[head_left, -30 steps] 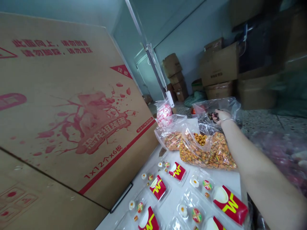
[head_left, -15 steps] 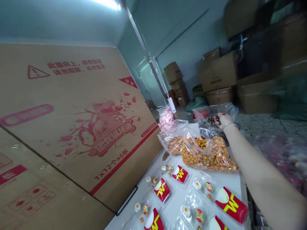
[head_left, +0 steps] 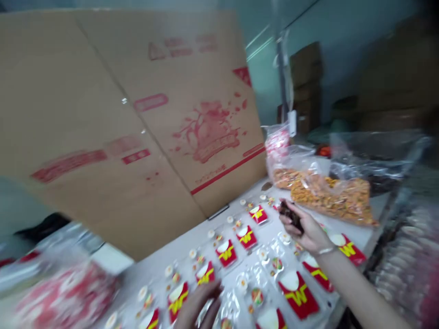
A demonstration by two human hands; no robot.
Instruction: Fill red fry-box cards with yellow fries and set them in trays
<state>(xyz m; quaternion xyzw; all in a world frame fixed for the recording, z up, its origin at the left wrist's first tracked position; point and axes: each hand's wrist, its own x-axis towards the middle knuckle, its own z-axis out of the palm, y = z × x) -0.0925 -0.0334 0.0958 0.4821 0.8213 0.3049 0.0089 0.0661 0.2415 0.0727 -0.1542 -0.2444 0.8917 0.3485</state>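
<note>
My right hand (head_left: 305,228) is closed round a handful of small dark brown pieces (head_left: 291,217), their exact kind too blurred to tell. It hovers over the far part of the white table (head_left: 154,267). Below it lie clear plastic trays (head_left: 236,301) in rows, each with a red fries-box piece marked in yellow (head_left: 297,294), a small fried-egg piece (head_left: 242,282) and a round multicoloured piece (head_left: 257,296). My left hand (head_left: 200,304) shows at the bottom edge, blurred, fingers apart and apparently holding nothing, above the nearer trays.
A big cardboard box (head_left: 212,173) stands along the table's back. Clear bags of small orange-yellow pieces (head_left: 332,196) and a pink-and-white bag (head_left: 277,139) lie at the far end, beside an open clear bag (head_left: 373,151). Another pink-and-white bag (head_left: 68,292) is at lower left.
My right hand has come from the open bag at the far end back over the trays, carrying the dark pieces. The view has swung left, and my left hand has come into sight.
</note>
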